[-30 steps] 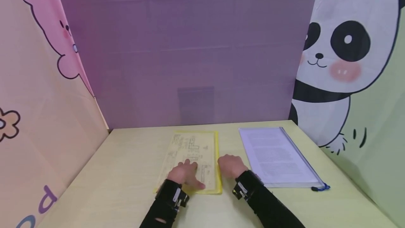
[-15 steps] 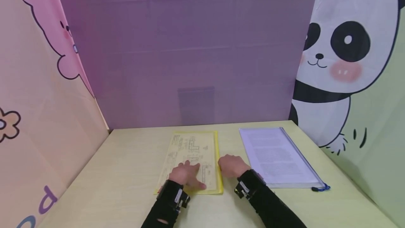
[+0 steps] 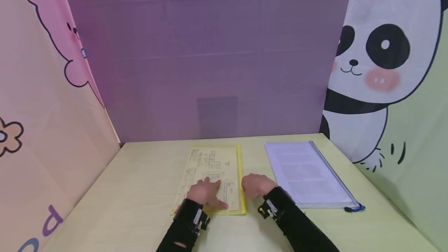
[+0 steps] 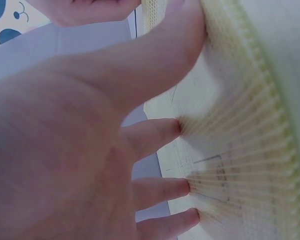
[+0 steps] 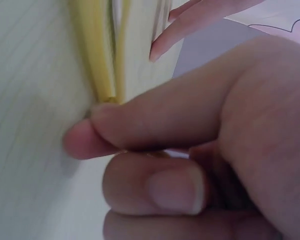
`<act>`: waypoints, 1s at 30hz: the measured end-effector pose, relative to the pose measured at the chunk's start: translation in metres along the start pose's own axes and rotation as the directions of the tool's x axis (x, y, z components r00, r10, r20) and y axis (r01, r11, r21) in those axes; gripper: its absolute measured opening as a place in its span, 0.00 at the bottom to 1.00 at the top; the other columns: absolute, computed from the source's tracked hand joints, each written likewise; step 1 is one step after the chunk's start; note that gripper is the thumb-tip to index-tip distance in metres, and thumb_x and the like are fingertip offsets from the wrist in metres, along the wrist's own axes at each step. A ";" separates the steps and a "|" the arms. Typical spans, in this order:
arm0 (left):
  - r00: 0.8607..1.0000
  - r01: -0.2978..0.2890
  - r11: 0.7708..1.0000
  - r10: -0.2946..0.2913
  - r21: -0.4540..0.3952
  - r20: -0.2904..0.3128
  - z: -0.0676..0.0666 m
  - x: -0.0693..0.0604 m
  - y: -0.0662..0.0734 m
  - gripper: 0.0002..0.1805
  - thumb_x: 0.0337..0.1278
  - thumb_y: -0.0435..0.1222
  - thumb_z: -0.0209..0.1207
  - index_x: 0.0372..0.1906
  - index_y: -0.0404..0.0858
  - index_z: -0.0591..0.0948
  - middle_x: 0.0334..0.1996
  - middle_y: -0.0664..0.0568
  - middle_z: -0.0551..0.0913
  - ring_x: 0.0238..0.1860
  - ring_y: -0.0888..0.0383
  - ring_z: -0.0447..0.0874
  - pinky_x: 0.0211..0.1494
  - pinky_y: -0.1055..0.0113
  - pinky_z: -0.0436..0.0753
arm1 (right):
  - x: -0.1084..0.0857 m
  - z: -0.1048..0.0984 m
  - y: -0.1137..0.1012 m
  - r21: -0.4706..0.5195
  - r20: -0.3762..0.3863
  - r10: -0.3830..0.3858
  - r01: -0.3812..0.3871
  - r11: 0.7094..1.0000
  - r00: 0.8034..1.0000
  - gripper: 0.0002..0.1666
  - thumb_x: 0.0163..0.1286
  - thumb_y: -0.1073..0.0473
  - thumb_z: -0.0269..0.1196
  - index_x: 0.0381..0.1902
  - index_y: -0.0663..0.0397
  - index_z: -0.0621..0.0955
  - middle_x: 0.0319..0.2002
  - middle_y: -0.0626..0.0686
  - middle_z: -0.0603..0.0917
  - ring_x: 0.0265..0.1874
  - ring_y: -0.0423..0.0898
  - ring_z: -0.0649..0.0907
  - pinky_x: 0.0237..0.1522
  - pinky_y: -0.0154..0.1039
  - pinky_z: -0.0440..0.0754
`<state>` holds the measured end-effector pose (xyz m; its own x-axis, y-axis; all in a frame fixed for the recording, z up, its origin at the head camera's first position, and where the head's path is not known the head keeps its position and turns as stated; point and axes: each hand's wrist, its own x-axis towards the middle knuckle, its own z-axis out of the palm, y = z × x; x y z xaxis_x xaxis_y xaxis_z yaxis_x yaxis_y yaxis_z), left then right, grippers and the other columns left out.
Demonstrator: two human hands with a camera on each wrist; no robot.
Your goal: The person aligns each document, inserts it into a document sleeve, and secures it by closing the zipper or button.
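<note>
A yellow mesh zip pouch (image 3: 232, 166) lies flat at the middle of the table, and a sheet with line drawings (image 3: 211, 158) shows through it. Spread across its lower half, my left hand (image 3: 207, 194) presses with extended fingertips; the left wrist view shows the mesh (image 4: 250, 130) pulled into creases at those fingertips (image 4: 171, 127). My right hand (image 3: 258, 185) pinches the pouch's right edge between thumb and index finger, the other fingers curled. In the right wrist view two yellow edge bands (image 5: 97, 55) stand apart above the pinch and meet at it. Any zip pull there is hidden by the fingers.
On the right lies a clear zip folder (image 3: 309, 174) with printed pages and a dark blue pull (image 3: 355, 207) at its near corner. A purple panel (image 3: 217, 57) stands behind the pale wooden table (image 3: 140, 182), with patterned panels on both sides.
The left index finger has stretched a little to the right over the pouch. My right hand has hardly shifted along the edge, and the pouch stays in place.
</note>
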<state>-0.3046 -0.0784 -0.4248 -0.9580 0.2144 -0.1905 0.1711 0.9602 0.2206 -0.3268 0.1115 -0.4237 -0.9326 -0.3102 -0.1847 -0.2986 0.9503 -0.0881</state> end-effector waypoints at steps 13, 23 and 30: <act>0.999 0.033 0.999 -0.032 0.024 -0.042 -0.001 -0.008 0.007 0.49 0.46 0.63 0.71 0.73 0.47 0.73 0.69 0.35 0.70 0.66 0.36 0.70 0.58 0.37 0.77 | -0.008 -0.003 0.000 0.024 0.007 -0.014 0.014 1.000 1.000 0.08 0.60 0.67 0.60 0.24 0.51 0.77 0.21 0.49 0.75 0.19 0.44 0.71 0.21 0.37 0.67; 0.996 0.023 0.999 -0.026 -0.038 -0.081 0.002 -0.002 0.007 0.43 0.49 0.62 0.70 0.67 0.45 0.75 0.63 0.38 0.73 0.61 0.39 0.72 0.55 0.31 0.75 | -0.003 -0.001 0.007 0.073 -0.063 -0.020 0.024 0.997 0.998 0.11 0.68 0.64 0.60 0.25 0.52 0.76 0.23 0.51 0.76 0.20 0.46 0.72 0.24 0.40 0.71; 1.000 -0.017 0.998 0.016 -0.058 -0.009 0.002 0.002 0.003 0.45 0.52 0.63 0.68 0.73 0.49 0.72 0.73 0.39 0.66 0.73 0.36 0.60 0.62 0.26 0.67 | 0.001 0.001 0.009 0.077 -0.088 0.003 0.004 0.997 0.996 0.10 0.68 0.64 0.60 0.25 0.52 0.76 0.25 0.52 0.76 0.21 0.47 0.73 0.25 0.41 0.71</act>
<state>-0.3057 -0.0744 -0.4261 -0.9571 0.2282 -0.1784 0.1732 0.9445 0.2790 -0.3299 0.1199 -0.4255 -0.9477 -0.3039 -0.0977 -0.2859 0.9442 -0.1636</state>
